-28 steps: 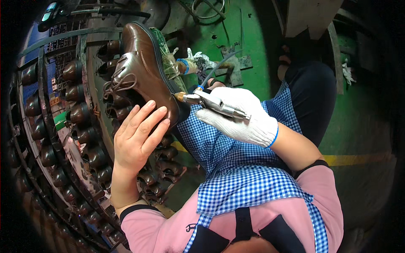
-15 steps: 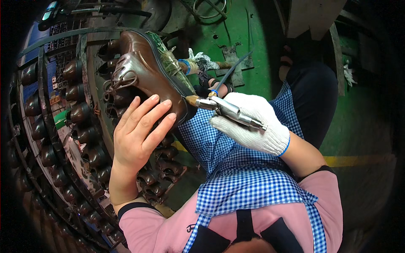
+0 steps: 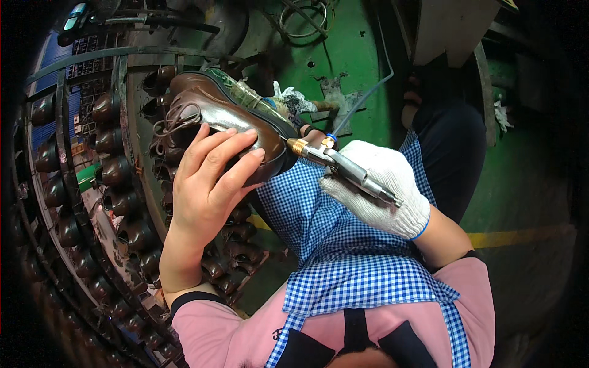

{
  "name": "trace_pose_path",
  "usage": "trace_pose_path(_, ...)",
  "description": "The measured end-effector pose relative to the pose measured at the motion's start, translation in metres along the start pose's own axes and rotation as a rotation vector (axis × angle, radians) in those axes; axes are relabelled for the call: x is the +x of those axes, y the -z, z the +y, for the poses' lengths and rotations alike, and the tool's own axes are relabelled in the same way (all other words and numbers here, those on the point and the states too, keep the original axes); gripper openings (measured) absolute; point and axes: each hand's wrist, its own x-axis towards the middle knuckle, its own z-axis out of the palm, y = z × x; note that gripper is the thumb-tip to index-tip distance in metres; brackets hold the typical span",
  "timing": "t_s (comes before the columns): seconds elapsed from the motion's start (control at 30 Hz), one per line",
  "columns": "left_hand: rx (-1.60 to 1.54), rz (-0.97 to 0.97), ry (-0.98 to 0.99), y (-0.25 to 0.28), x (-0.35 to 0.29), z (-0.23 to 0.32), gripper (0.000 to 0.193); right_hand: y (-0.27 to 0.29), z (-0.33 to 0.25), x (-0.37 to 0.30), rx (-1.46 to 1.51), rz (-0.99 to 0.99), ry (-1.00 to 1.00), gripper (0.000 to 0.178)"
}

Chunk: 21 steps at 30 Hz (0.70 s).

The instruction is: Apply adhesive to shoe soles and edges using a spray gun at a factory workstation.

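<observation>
A glossy dark-brown lace-up shoe lies tilted at centre left, its tied laces facing left and its dark sole edge facing right. My bare left hand is wrapped over its near end, which looks like the heel; the fingertips press the leather and the thumb is hidden. In a white knit glove, my right hand closes round a small silver spray gun with a brass tip. That tip points at the sole edge by the near end, at most a small gap away. A blue-grey air hose rises from the gun.
Metal racks filled with several brown shoes stand along the left. Behind the shoe are a film-wrapped support and a crumpled white glove. A pale board stands at far right over the green floor.
The shoe has turned, its far end dropping nearer and its upper facing up more. My left hand shifted slightly right with it. My right hand and the spray gun moved slightly right and nearer.
</observation>
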Motion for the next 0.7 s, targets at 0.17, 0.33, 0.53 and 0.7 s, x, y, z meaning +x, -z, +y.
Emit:
trace_pose_path(0.17, -0.022, 0.034, 0.037, -0.003, 0.008, -0.001, 0.069, 0.003, -0.001, 0.002, -0.03, 0.066, 0.048, 0.018)
trace_pose_path(0.33, -0.052, 0.074, 0.072, -0.007, 0.017, -0.002, 0.071, 0.003, 0.003, 0.003, -0.061, 0.133, 0.048, 0.02)
trace_pose_path(0.53, -0.031, 0.119, 0.104, -0.011, 0.029, -0.005, 0.074, 0.007, 0.001, 0.01, -0.054, 0.193, 0.036, 0.017)
trace_pose_path(0.7, -0.002, 0.147, 0.147, -0.012, 0.041, -0.006, 0.076, 0.004, 0.006, 0.021, -0.042, 0.26, 0.08, 0.015)
